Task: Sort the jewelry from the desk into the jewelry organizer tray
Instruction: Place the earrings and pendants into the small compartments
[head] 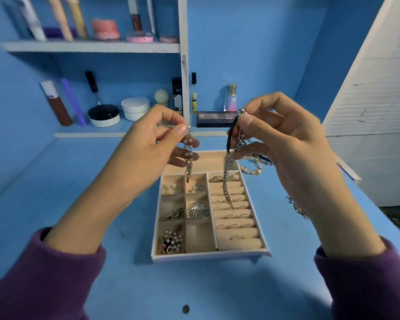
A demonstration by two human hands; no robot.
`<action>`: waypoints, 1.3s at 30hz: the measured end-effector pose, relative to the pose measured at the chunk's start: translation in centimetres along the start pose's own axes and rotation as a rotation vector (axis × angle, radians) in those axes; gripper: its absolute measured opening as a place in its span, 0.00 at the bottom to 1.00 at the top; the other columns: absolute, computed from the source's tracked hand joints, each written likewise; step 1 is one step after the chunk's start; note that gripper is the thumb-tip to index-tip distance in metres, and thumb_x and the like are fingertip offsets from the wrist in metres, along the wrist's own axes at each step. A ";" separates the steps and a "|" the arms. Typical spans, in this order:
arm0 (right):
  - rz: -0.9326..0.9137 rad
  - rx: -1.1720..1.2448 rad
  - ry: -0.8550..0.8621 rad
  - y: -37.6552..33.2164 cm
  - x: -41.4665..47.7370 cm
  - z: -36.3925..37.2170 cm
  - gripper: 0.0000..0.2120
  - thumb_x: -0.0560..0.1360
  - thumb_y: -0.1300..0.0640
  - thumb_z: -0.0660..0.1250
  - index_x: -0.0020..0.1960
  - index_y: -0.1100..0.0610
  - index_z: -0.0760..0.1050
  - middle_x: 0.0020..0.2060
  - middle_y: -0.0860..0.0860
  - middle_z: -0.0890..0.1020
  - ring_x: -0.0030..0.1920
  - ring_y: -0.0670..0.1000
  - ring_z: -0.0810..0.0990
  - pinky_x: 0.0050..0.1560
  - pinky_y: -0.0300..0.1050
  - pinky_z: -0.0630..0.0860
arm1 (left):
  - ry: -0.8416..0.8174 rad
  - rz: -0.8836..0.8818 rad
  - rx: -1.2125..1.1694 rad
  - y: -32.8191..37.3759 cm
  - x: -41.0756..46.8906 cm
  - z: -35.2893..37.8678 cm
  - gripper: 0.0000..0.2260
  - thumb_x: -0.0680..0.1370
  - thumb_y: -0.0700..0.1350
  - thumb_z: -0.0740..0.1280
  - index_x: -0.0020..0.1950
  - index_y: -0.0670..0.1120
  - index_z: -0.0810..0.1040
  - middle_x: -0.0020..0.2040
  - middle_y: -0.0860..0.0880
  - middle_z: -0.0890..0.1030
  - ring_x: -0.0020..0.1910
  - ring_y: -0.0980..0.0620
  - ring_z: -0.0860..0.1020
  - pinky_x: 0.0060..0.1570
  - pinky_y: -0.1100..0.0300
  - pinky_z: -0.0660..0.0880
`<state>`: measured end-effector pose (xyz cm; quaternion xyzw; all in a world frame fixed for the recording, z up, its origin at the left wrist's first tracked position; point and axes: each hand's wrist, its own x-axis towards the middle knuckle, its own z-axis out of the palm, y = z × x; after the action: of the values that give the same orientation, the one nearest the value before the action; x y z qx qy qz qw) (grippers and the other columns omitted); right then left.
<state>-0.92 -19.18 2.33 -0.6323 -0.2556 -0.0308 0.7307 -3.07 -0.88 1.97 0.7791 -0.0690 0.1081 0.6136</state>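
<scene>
A short strand of pearl beads with a metal clasp (188, 151) and a silver link chain (226, 188) are held apart in the air above the far half of the beige, compartmented jewelry organizer tray (208, 255). The step in hand is judged to be the separating of two pieces before each is laid away; neither has been set down yet.

The pearl strand is pinched at its top between thumb and forefinger of the left hand (153, 144), the other fingers loosely curled behind it. Its clasp end hangs over the far small compartments. The silver chain, together with a black cord (231, 135), is pinched by the right hand (275, 139) and dangles over the padded ring rolls (236, 227) on the tray's right side.

For the next move, a lowering of one piece into a free compartment is called for. The near middle square (199, 236) looks empty, while the long section across the tray's far end is mostly hidden by the hands. The strands should be kept apart so that they do not tangle.

More beaded and chain pieces (252, 168) lie on the blue table (125, 285) just beyond the tray's far right corner, and another chain (297, 207) lies to its right. The sorting is thus judged partly done.
</scene>
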 end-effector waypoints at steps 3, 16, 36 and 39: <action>0.040 0.018 -0.063 0.8 -0.3 1.3 0.03 0.74 0.65 0.64 0.43 0.58 0.72 0.34 0.57 0.80 0.35 0.55 0.78 0.33 0.45 0.77 | 0.019 -0.037 -0.004 -0.8 -0.7 -1.1 0.04 0.79 0.42 0.59 0.44 0.47 0.71 0.39 0.47 0.84 0.36 0.48 0.83 0.40 0.55 0.80; 0.308 0.020 -0.231 4.2 -3.3 3.5 0.04 0.70 0.63 0.66 0.43 0.62 0.71 0.32 0.58 0.77 0.31 0.56 0.77 0.29 0.45 0.75 | 0.036 -0.081 0.006 -2.5 -2.3 -2.4 0.03 0.79 0.42 0.59 0.45 0.47 0.71 0.40 0.47 0.84 0.37 0.49 0.83 0.40 0.57 0.80; -0.031 -1.001 -0.336 6.4 -4.9 3.7 0.04 0.69 0.58 0.70 0.43 0.50 0.80 0.31 0.38 0.72 0.40 0.44 0.69 0.41 0.41 0.70 | -0.255 -0.263 0.172 -2.7 -4.4 -2.3 0.03 0.78 0.44 0.61 0.47 0.45 0.72 0.37 0.44 0.80 0.34 0.45 0.83 0.37 0.52 0.81; -0.023 -0.963 -0.281 6.3 -4.7 3.4 0.04 0.69 0.52 0.67 0.41 0.49 0.80 0.32 0.39 0.75 0.38 0.41 0.71 0.38 0.36 0.68 | -0.316 -0.320 0.209 -3.0 -4.7 -2.3 0.03 0.78 0.43 0.60 0.48 0.45 0.72 0.40 0.42 0.82 0.35 0.47 0.83 0.38 0.53 0.81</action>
<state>-3.82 -16.08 -5.15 -0.8929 -0.3154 -0.0679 0.3140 -7.04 1.94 -1.56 0.8465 -0.0285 -0.1070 0.5207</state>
